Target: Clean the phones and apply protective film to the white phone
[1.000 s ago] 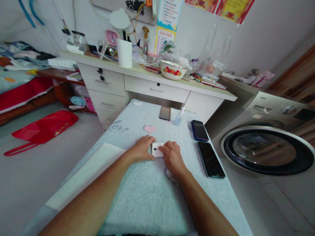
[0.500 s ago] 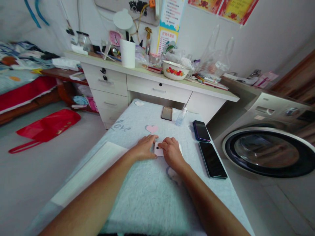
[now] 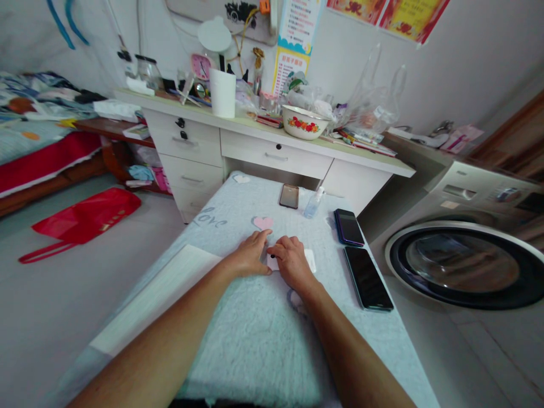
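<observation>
A white phone [image 3: 311,260] lies back up on the cloth-covered table, a dark round camera lens showing near its left end. My left hand [image 3: 250,253] braces that end, thumb at the near corner and fingers at the far side. Over the phone's middle rests my right hand [image 3: 293,262], its fingers bent and held together on the back near the lens. Whatever may be under those fingertips is hidden. Beyond the hands are a clear spray bottle [image 3: 314,203] and a phone case [image 3: 289,196].
Two dark phones lie at the table's right edge, a blue-edged one [image 3: 349,227] and a larger one [image 3: 368,278]. A long white strip [image 3: 157,297] lies on the left. Behind stands a cluttered desk [image 3: 276,148]; a washing machine [image 3: 463,249] is at right, a red bag [image 3: 87,215] on the floor.
My right hand has shifted slightly left over the phone, and more of the phone's right end shows. My left hand stays at the left end.
</observation>
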Available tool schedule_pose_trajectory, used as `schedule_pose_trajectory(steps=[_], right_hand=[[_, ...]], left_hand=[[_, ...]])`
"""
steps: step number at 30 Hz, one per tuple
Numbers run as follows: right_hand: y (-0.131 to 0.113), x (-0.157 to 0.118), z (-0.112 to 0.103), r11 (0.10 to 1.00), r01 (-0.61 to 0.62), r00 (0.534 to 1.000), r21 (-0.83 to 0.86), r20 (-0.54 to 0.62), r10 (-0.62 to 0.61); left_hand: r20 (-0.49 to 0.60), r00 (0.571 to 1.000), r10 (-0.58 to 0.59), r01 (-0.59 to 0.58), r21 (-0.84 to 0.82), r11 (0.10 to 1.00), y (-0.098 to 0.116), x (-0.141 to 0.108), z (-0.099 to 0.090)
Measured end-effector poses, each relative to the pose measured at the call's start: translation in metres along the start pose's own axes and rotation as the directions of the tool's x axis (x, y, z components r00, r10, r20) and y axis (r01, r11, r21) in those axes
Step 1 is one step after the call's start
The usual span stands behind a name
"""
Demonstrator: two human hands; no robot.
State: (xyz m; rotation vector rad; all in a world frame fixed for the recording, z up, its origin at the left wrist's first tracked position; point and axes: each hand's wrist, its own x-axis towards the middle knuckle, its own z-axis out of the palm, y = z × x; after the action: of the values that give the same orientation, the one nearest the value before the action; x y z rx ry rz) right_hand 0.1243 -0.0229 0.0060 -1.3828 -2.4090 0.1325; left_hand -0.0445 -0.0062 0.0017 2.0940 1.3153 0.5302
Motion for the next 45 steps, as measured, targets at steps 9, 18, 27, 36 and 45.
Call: schedule_pose_trajectory(steps=[9, 18, 27, 36, 45], right_hand=[[-0.0033, -0.0014, -0.0016, 0.996, 0.042, 0.999, -0.075, 0.014, -0.041], [0.0026, -0.0015, 0.0014, 0.999, 0.039, 0.999, -0.031, -0.001, -0.040], [-0.0001, -0.0004, -0.0008, 0.997, 0.019, 1.000, -0.073, -0.002, -0.020], [-0.0026, -0.0006, -0.0021, 0.999, 0.035, 0.998, -0.005, 0.046, -0.035], [0.0014, -0.0030, 0.0009, 0.999, -0.014, 1.000, -0.043, -0.004, 0.014]], left_hand=[[-0.031, 0.999, 0.017, -0.017, -0.015, 1.000, -0.0052, 0.0015, 0.0033], [-0.032, 0.999, 0.006, -0.007, -0.029, 1.000, -0.0027, 0.0001, 0.0025], [-0.040, 0.999, 0.011, -0.012, -0.010, 1.000, -0.0035, 0.0005, 0.0030], [-0.044, 0.999, 0.014, -0.015, -0.007, 1.000, -0.0061, 0.0015, 0.0045], [-0.021, 1.000, 0.003, -0.004, -0.029, 1.000, -0.0037, 0.0009, 0.0038]])
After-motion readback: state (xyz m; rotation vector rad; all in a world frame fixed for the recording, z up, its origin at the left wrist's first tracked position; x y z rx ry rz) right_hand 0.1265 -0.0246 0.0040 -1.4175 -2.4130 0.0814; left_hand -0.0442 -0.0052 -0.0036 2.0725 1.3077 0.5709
